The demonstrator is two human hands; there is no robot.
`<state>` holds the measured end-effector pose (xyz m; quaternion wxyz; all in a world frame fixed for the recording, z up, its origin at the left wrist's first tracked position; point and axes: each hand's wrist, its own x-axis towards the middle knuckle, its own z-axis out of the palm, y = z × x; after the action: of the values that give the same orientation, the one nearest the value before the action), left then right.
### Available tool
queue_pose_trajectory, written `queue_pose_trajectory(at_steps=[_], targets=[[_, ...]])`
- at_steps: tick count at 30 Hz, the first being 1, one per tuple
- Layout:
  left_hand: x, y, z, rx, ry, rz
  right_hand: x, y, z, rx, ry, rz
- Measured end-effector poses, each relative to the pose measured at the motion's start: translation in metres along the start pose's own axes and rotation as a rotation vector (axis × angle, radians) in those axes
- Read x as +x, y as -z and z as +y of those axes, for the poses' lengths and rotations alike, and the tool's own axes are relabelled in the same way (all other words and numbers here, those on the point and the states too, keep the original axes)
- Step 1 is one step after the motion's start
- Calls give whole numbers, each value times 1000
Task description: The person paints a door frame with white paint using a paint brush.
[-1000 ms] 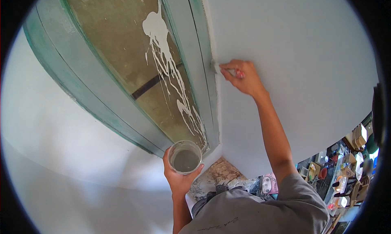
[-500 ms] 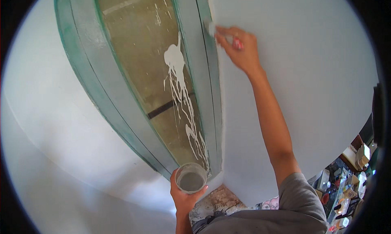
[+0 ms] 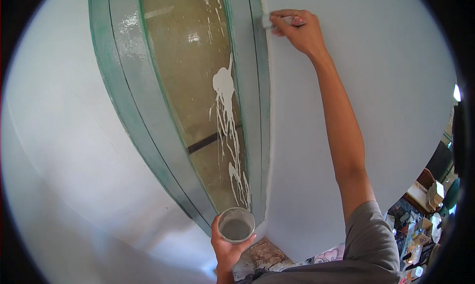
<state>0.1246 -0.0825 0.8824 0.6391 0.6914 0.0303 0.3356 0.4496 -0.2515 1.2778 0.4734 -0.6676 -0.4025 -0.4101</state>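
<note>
My left hand (image 3: 225, 249) is closed round a clear plastic cup (image 3: 236, 224) of grey paint, at the foot of the window. My right hand (image 3: 299, 32) grips a small paintbrush (image 3: 267, 21) with a red-marked handle, its head at the right edge of the grey-and-green frame (image 3: 247, 32), where it meets the wall. The tall window pane (image 3: 183, 46) is dull olive, crossed low down by a dark bar, with white paint splashed and run down it.
Pale walls (image 3: 386, 76) flank the window on both sides. Below lies a stained, dirty floor (image 3: 269, 254). At the lower right, several boxes (image 3: 435, 195), containers and other clutter are piled on furniture.
My right hand has moved upward along the frame's right edge with the brush. The view has shifted, so more of the window's top shows and the cup appears lower.
</note>
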Motion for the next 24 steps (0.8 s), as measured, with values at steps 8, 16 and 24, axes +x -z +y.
queue_pose_trajectory(at_steps=[8,16,24], targets=[[8,27,12,128,-28,13,-94,-36,30,-117,146,160],[19,30,9,185,0,-26,-112,-4,27,-22,-208,-360],[16,31,8,92,-33,-92,-1,0,-15,98,148,190]])
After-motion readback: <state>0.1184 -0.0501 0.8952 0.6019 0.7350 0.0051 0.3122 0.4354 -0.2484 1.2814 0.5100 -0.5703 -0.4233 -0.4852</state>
